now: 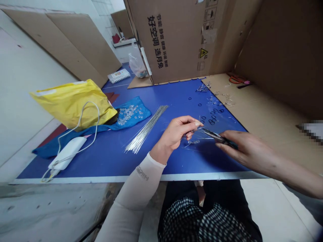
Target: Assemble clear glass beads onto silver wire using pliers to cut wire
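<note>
Near the front of the blue table, my left hand [182,130] pinches a thin wire between thumb and fingers; clear beads seem to be on it, partly hidden by the fingers. My right hand [236,145] is wrapped around dark-handled pliers [214,135], whose jaws point left and meet the wire at my left fingertips. Whether the jaws grip the wire is too small to tell. Just below lie a few clear beads [193,142]. To the left rests a bundle of straight silver wires [147,129]. Small black rings [213,119] are scattered beyond my hands.
Loose clear beads [130,113] lie on a blue cloth [142,106] beside a yellow bag [75,104]. A white power bank [68,154] with a cable sits at the front left. Cardboard [181,40] stands behind. Bent wire pieces [204,86] and orange-handled scissors [237,79] are farther right.
</note>
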`<state>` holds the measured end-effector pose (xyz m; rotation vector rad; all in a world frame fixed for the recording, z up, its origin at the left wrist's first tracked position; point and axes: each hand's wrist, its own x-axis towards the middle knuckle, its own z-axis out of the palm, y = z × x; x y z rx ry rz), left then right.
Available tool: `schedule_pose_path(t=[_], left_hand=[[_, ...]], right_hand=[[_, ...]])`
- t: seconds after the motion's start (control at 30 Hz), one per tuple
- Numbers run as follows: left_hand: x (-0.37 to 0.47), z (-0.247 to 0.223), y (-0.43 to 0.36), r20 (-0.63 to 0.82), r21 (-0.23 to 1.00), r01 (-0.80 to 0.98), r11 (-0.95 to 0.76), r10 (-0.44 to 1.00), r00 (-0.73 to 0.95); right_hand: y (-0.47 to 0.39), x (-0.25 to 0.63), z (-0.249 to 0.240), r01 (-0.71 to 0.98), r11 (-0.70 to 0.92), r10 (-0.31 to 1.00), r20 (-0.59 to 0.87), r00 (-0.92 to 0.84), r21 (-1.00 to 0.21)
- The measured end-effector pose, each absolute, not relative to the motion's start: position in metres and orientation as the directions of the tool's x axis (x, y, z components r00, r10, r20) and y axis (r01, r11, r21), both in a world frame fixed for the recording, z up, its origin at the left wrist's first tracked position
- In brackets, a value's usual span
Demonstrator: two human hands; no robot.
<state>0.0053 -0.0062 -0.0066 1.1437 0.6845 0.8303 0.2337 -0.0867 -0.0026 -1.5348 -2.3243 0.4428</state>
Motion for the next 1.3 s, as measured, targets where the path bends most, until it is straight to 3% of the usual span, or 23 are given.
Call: schedule_pose_path(t=[0.13,0.27,0.47,1.3], left_hand=[[0.006,-0.009,-0.005,-0.035,0.951,-0.246,0.186,0.857,0.514],[0.007,-0.009,-0.007,-0.012,0.949,-0.27,0.162,0.876,0.483],[0.01,-0.004,-0.012,-0.011,0.936,-0.312,0.16,0.902,0.432],[0.015,-0.009,-0.016,0.033,0.942,-0.326,0.077,0.948,0.318]], right_hand=[[-0.088,0.226,-0.009,0.832,0.322,0.94,0.052,-0.336,-0.451],[-0.093,0.212,-0.011,0.797,0.222,0.966,0.017,-0.257,-0.561],[-0.093,0.19,-0.013,0.735,0.169,0.983,0.06,-0.172,-0.657],[-0.09,0.176,-0.016,0.813,0.158,0.987,0.107,-0.118,-0.56]])
